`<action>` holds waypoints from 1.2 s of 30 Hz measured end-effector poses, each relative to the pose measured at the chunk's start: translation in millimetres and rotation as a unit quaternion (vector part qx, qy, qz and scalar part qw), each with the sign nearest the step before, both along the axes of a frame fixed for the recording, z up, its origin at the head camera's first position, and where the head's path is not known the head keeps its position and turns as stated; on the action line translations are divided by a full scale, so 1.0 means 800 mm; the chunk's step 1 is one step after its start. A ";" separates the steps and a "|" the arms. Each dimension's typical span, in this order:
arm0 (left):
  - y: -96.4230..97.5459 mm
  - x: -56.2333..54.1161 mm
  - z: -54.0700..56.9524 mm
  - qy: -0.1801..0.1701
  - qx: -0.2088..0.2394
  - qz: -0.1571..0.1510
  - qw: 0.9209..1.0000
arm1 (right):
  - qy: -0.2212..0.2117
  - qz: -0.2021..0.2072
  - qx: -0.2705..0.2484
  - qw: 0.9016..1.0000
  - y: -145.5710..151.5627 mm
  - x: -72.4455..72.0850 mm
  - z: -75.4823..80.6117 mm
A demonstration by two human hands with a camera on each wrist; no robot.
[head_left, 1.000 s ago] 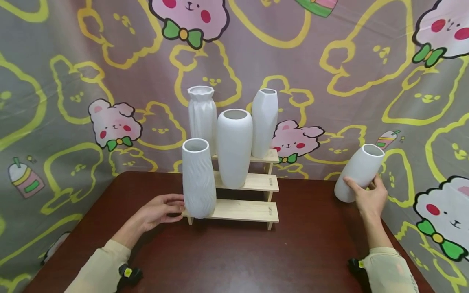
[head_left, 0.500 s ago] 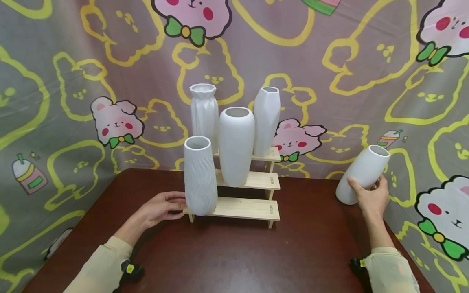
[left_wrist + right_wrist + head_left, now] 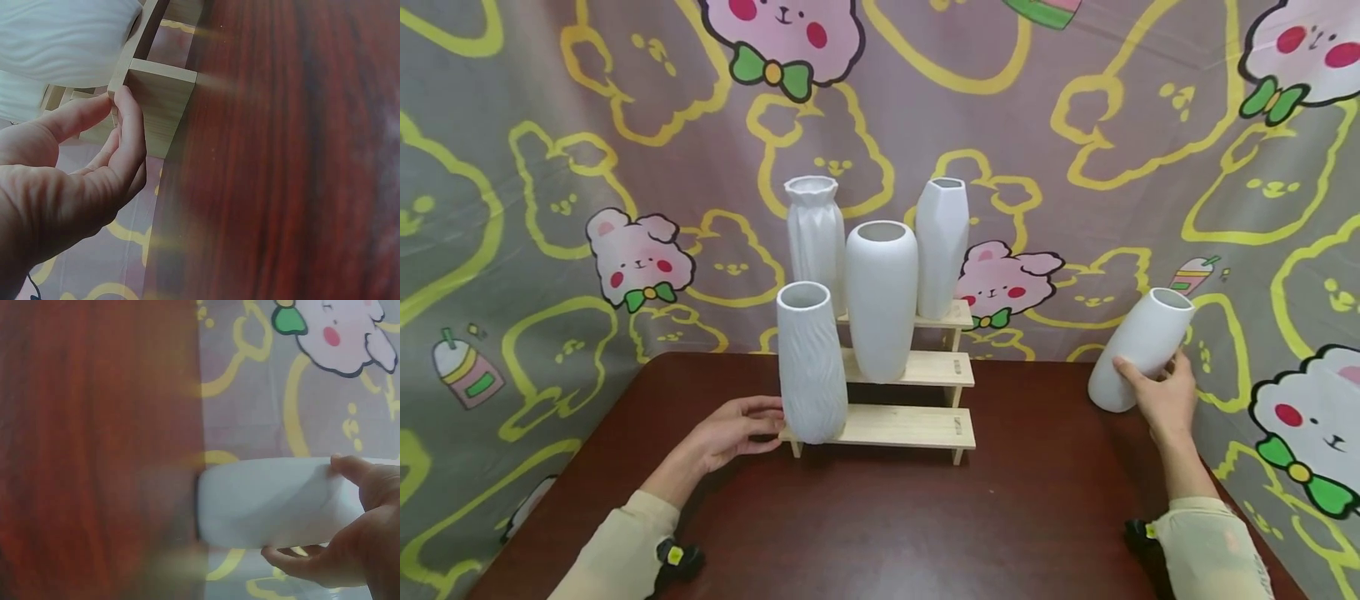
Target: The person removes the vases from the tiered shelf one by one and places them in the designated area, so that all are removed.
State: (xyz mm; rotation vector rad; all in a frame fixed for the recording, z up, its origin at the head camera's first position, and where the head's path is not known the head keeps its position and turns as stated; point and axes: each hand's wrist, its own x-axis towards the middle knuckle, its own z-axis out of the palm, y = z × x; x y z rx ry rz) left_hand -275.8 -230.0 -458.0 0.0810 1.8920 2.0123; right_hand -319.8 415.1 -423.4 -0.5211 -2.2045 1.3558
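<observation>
My left hand (image 3: 741, 432) is at the left end of the lowest step of a wooden tiered stand (image 3: 910, 427). Its thumb and fingers pinch that board's corner in the left wrist view. A white vase with wavy ridges (image 3: 812, 367) stands on this step, just above the fingers. Over at the right, my right hand (image 3: 1165, 400) grips a smooth white vase (image 3: 1138, 346) round its side. That vase leans to the right, its base low at the table's far right. In the right wrist view, thumb and fingers lie on opposite sides of the vase (image 3: 269, 500).
On the middle step stands a smooth white vase (image 3: 882, 300). Behind it, the top step bears a pleated vase (image 3: 815, 233) and a faceted vase (image 3: 942, 250). A patterned curtain (image 3: 1037, 108) surrounds the dark red table (image 3: 880, 525) at the back and sides.
The vase in my right hand leans slightly further to the right than a second ago. My left hand stays at the stand's lowest step. The head view shifts a little.
</observation>
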 end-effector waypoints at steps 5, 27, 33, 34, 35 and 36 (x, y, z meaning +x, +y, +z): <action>0.000 -0.001 0.001 0.002 0.002 -0.001 1.000 | -0.006 -0.043 -0.018 0.999 -0.005 0.009 0.018; -0.004 0.000 0.001 -0.004 0.004 0.002 1.000 | 0.141 -0.059 0.004 0.988 -0.083 0.051 0.083; -0.002 0.002 0.000 -0.007 0.008 0.010 1.000 | 0.200 -0.002 0.034 0.979 -0.117 0.064 0.096; -0.001 0.001 -0.001 -0.006 0.007 0.010 1.000 | 0.209 0.005 0.041 0.977 -0.121 0.066 0.099; 0.000 0.001 -0.001 -0.006 0.007 0.010 1.000 | 0.218 0.011 0.047 0.975 -0.125 0.069 0.101; 0.000 0.000 -0.002 -0.005 0.006 0.010 1.000 | 0.225 0.017 0.053 0.973 -0.129 0.071 0.103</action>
